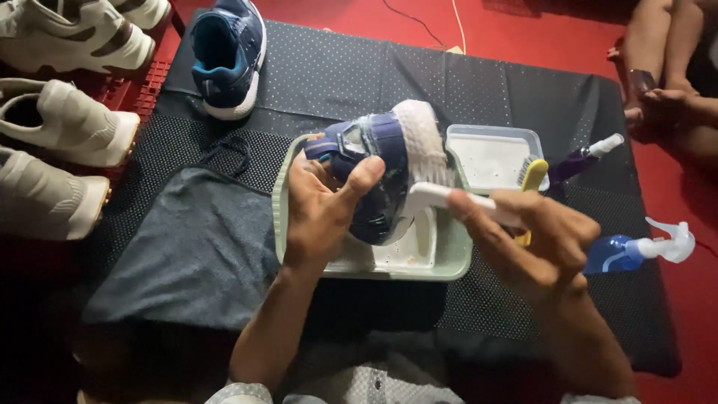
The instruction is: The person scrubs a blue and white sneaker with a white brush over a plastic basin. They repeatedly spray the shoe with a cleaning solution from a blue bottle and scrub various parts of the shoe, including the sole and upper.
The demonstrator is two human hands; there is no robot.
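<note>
Two hands are seen over a pale green tray (283, 202): one navy shoe (378, 168) is gripped by the left hand (321, 213), one white brush (434, 196) is clasped by the right hand (535, 239). Right of the tray, two spray bottles (636, 251) are laid; left of it, one grey cloth (194, 247) and three pale shoes (63, 120).

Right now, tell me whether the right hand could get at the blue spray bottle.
Probably yes: the blue spray bottle lies just beside the right hand with nothing between them, but that hand is closed on the white brush, so it would have to drop that first.
</note>
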